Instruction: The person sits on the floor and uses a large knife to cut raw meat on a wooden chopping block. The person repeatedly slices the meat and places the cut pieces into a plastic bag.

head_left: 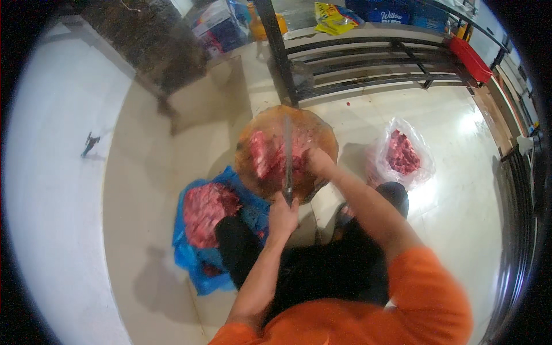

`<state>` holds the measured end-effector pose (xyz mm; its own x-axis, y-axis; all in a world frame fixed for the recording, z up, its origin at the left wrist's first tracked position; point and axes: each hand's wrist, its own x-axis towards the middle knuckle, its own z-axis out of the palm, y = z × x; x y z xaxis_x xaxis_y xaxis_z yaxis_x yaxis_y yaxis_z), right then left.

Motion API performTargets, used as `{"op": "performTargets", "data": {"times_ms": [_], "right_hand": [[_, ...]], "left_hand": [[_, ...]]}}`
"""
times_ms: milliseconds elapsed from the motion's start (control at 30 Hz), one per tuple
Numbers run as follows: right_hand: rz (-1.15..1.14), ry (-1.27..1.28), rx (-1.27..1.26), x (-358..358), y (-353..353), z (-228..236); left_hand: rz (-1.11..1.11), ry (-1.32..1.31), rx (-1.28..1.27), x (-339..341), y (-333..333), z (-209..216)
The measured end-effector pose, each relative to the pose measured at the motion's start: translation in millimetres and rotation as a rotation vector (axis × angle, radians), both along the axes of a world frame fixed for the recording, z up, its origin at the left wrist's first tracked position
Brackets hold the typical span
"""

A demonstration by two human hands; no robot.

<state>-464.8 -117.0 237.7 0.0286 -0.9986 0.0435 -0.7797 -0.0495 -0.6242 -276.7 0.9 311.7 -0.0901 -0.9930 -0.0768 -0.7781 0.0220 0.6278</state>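
A round wooden chopping board (324, 129) stands on the floor between my knees. My left hand (284, 215) is closed around the handle of a long knife (288, 146), whose blade points away from me over the board. Left of the blade lies a larger strip of red meat (260, 154). Smaller cut meat (298, 150) lies to the right of the blade. My right hand (319, 163) rests at the board's right side with its fingers curled on this cut meat; the fingertips are partly hidden and a little blurred.
To the left, a big piece of meat (208, 214) lies on a blue plastic bag (185, 253). A clear plastic bag (424, 167) with meat chunks stands on the floor at right. Beyond the board is a black metal rack (368, 60), with a red tray (470, 60) at its right end.
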Motion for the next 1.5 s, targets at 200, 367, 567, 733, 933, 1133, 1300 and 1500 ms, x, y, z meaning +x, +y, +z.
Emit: {"op": "performTargets", "data": {"times_ms": [200,367,567,733,933,1133,1300,1500], "right_hand": [[0.08,0.04,0.012,-31,-13,-13],[0.001,0.089,0.151,-29,-12,33],[0.064,-0.044,0.115,-9,-3,26],[-0.061,-0.018,-0.033,-5,13,-27],[0.077,0.007,-0.138,0,9,-19],[0.386,-0.109,-0.232,5,20,0],[0.019,-0.085,-0.15,-17,24,-5],[0.046,0.052,-0.225,-11,10,-23]], "left_hand": [[-0.075,0.041,-0.098,-13,-13,17],[-0.084,0.384,-0.538,-26,-26,104],[-0.058,-0.103,-0.566,-15,-42,-2],[-0.101,-0.126,0.155,-27,-42,-19],[-0.064,0.023,0.302,-7,-42,-33],[-0.01,0.08,0.228,-7,-58,-42],[0.028,0.276,0.406,-15,-47,24],[0.032,-0.066,0.022,46,-34,16]]}}
